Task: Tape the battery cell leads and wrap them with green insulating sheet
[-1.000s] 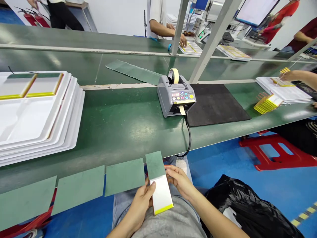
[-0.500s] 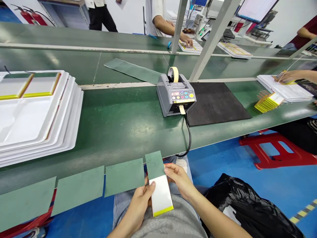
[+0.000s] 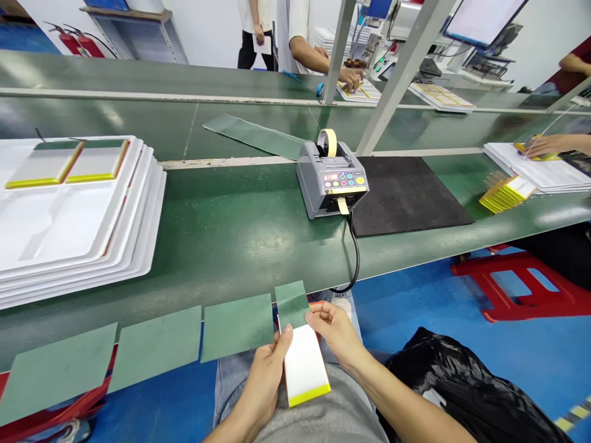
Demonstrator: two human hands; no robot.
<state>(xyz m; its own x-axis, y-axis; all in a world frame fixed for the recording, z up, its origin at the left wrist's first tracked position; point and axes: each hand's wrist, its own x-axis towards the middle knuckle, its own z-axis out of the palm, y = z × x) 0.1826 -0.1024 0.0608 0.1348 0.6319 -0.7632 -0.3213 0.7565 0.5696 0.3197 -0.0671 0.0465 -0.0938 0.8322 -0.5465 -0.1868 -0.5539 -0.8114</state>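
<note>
A flat white pack (image 3: 305, 363) with a yellow lower edge, which looks like a pouch battery cell, is held tilted above my lap. My left hand (image 3: 268, 369) grips its left side, thumb on the upper left edge. My right hand (image 3: 337, 329) pinches at the upper right corner, where a green adhesive-looking sheet (image 3: 292, 296) meets the pack. That sheet lies across the pack's top end and reaches beyond it toward the table edge. Left of it, a row of green rectangular sheets (image 3: 237, 327) hangs along the table's front edge. The fingers behind the pack are hidden.
A grey tape dispenser (image 3: 333, 181) with a black cable stands on the green table (image 3: 231, 221), beside a black mat (image 3: 410, 197). Stacked white trays (image 3: 87, 221) are at left. Co-workers' hands work at right and across the table. A black bag (image 3: 462, 381) lies at lower right.
My view has shifted slightly, moving the scene rightward and a little down. Both hands stay on the pack; the green sheet looks more bent near its top end. A person behind has moved right.
</note>
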